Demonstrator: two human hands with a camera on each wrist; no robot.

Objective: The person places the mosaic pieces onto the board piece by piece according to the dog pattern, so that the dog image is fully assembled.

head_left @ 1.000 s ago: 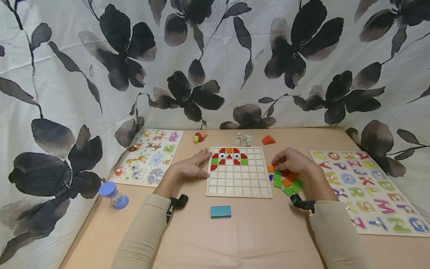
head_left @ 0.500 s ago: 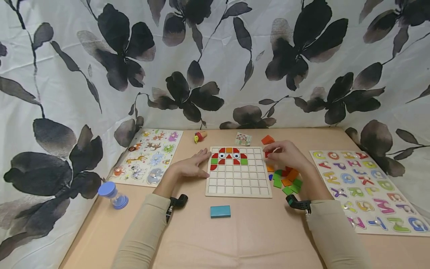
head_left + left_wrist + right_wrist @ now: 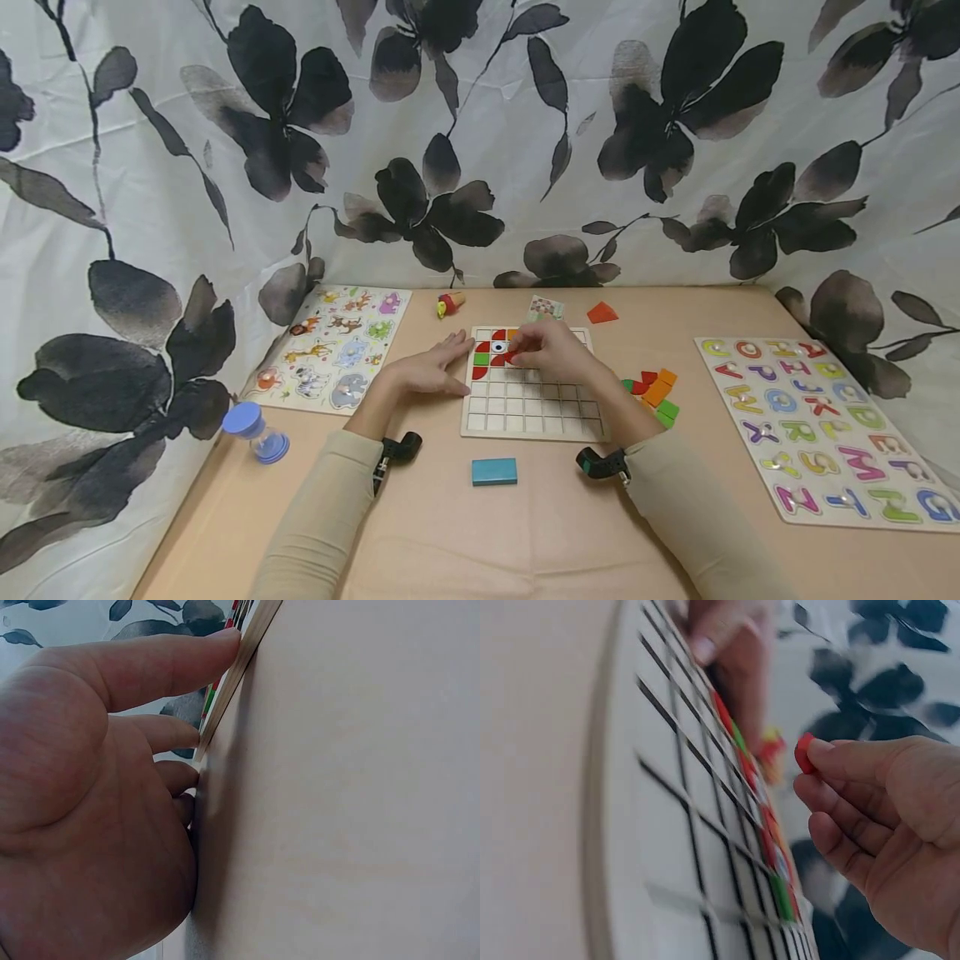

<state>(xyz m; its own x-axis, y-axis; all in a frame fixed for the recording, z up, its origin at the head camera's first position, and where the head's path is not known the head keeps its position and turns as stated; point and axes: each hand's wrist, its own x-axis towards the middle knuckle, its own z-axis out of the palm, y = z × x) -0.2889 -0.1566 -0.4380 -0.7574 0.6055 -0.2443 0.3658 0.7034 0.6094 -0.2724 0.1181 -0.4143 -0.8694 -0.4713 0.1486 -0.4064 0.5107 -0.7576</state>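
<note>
Red piece (image 3: 804, 754) pinched, my right hand (image 3: 553, 350) now has the grid board (image 3: 517, 425) beneath it: fetching looks done. My outstretched left hand (image 3: 426, 372) touches the board's edge.

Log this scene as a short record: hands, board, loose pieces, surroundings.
Left hand: resting at the left edge of the grid board
Right hand: pinching a small red piece over the grid board, clear of its surface
Grid board: partly filled along its far side with red, green and orange shapes; the right hand hides some in the head view
Loose pieces: red, orange and green, right of the grid board
Near side: teal block
Far right: letter board
Left: animal board, blue-ended timer
</note>
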